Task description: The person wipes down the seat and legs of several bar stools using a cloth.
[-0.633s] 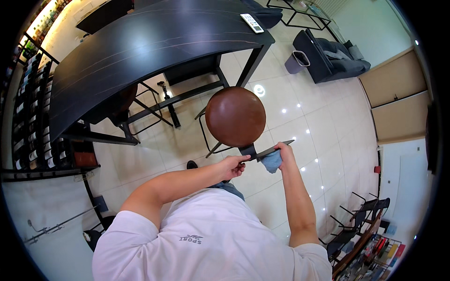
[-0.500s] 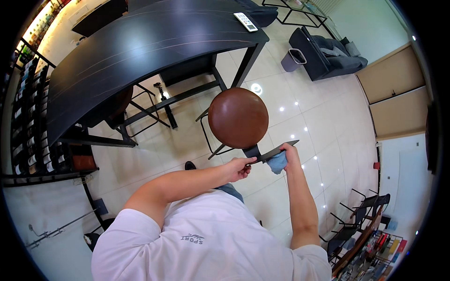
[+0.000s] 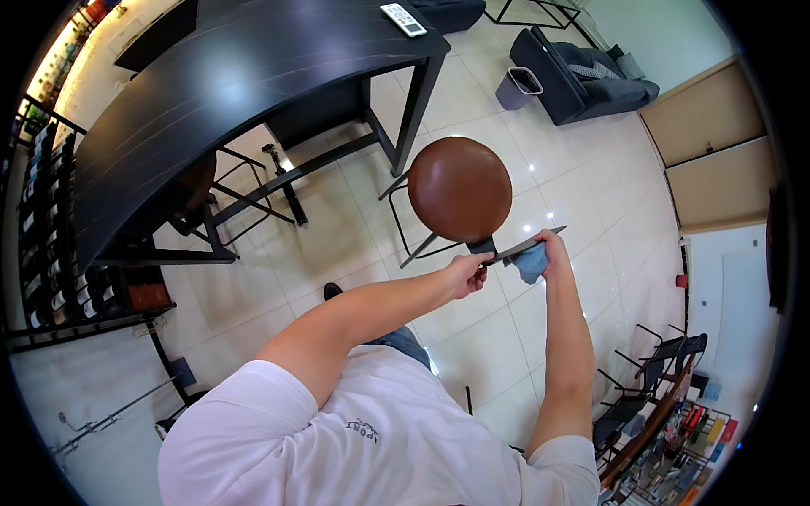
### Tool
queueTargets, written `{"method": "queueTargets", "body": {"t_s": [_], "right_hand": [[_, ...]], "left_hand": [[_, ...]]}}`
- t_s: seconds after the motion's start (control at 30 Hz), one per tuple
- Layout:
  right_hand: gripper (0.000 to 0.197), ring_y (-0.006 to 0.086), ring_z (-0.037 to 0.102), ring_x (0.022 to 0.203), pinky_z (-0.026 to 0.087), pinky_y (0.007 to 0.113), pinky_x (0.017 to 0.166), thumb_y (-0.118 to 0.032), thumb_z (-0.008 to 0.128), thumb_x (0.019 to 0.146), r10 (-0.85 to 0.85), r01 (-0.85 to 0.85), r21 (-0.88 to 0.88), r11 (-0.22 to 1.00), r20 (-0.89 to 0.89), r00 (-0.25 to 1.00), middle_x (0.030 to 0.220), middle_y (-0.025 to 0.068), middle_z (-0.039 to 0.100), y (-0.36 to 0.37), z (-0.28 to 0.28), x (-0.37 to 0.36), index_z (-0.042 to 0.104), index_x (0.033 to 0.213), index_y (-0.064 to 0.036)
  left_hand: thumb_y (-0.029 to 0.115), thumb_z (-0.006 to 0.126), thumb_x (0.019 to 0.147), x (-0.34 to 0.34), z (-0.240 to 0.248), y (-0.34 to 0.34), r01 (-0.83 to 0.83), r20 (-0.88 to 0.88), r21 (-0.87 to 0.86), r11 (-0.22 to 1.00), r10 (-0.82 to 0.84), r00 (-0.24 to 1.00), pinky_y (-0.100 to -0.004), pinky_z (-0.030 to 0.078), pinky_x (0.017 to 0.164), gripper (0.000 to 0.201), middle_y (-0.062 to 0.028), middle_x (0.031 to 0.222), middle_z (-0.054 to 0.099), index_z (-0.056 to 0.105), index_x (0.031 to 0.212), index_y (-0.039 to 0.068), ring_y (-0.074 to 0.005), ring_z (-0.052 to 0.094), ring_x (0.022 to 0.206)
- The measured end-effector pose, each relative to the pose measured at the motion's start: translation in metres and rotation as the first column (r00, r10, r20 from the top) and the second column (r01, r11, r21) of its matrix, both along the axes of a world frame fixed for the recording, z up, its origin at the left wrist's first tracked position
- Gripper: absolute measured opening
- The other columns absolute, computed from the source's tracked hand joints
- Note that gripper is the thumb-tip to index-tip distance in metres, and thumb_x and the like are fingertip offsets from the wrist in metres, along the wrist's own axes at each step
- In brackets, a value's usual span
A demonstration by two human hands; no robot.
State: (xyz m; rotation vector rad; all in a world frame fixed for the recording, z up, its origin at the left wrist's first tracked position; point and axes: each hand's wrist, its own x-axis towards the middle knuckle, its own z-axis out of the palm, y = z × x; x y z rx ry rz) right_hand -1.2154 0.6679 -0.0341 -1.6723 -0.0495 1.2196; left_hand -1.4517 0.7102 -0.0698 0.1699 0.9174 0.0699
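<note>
My left hand [image 3: 467, 276] is closed round the handle end of a knife. The long dark blade of the knife [image 3: 516, 249] points up and to the right, its tip beyond my other hand. Against the blade my right hand [image 3: 553, 253] grips a blue-grey cloth [image 3: 530, 265], which hangs below the blade's edge. Both hands are in the air in front of my body, just nearer than a round brown stool [image 3: 460, 189]. Part of the handle is hidden by my left fingers.
Left of the stool stands a black table [image 3: 245, 76] with a white remote control [image 3: 402, 19] on it. A small tripod [image 3: 285, 185] stands beneath its edge. Further off are a bin [image 3: 518, 88] and a dark sofa [image 3: 582, 80]. Bottle racks [image 3: 51, 228] line the left side.
Both hands have shifted right and slightly away in view, with the knife and cloth still held. The stool, too, appears further right, the table further left, as the view has moved.
</note>
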Motion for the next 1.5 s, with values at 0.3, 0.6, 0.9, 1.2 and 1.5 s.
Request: {"method": "queueTargets", "body": {"t_s": [0.3,0.6,0.9,1.2,1.5], "right_hand": [[0.013,0.0262,0.056,0.059,0.053,0.041,0.059,-0.018,0.057,0.079,-0.011,0.013,-0.034,0.999,0.057,0.998,0.069,0.0091,0.056,0.021,-0.035,0.061,0.052,0.077,-0.0067],[0.058,0.0347,0.068,0.092,0.057,0.046,0.084,-0.045,0.064,0.089,-0.082,0.087,-0.056,0.995,0.087,0.993,0.107,0.0212,0.067,0.023,-0.033,0.049,0.056,0.117,0.0046],[0.048,0.0340,0.070,0.094,0.058,0.044,0.084,-0.037,0.051,0.101,-0.097,0.172,0.284,0.943,-0.258,0.961,0.107,0.0196,0.070,-0.062,0.008,-0.085,0.061,0.118,0.0073],[0.047,0.0262,0.059,0.117,0.047,0.041,0.101,-0.017,0.061,0.088,0.319,-0.159,0.320,0.934,-0.545,0.775,0.127,0.0105,0.061,0.015,-0.039,-0.299,0.053,0.133,-0.0063],[0.043,0.0312,0.059,0.121,0.050,0.047,0.104,-0.010,0.049,0.095,0.582,-0.495,0.306,0.813,-0.396,0.710,0.132,0.0142,0.060,0.124,-0.013,-0.456,0.050,0.137,-0.0045]], "left_hand": [[0.036,0.073,0.092,0.046,-0.013,0.017,0.028,-0.002,0.080,0.996,-0.027,1.000,-0.0260,0.041,0.052,0.030,-0.0009,0.074,0.055,0.059,0.088,0.010,-0.0105,0.053,0.062],[0.054,0.065,0.093,0.051,-0.010,0.030,0.243,-0.097,0.187,0.952,-0.228,0.969,-0.0279,0.046,0.056,0.048,-0.0066,0.083,0.062,0.055,0.097,0.007,-0.0145,0.060,0.065],[0.065,0.062,0.090,-0.058,-0.026,0.027,0.420,-0.199,0.588,0.691,-0.380,0.903,-0.0327,0.054,0.059,0.067,-0.0106,0.088,0.067,0.062,0.104,0.000,-0.0182,0.064,0.069],[0.060,0.063,0.092,-0.204,-0.010,0.011,0.161,-0.276,0.524,0.836,-0.012,0.961,-0.0387,0.054,0.083,0.068,-0.0122,0.122,0.063,0.057,0.130,0.005,-0.0229,0.063,0.102],[0.061,0.060,0.094,-0.397,0.016,0.052,-0.220,-0.244,0.660,0.719,0.482,0.842,-0.0396,0.051,0.087,0.059,-0.0058,0.119,0.063,0.060,0.129,0.013,-0.0201,0.061,0.104]]}}
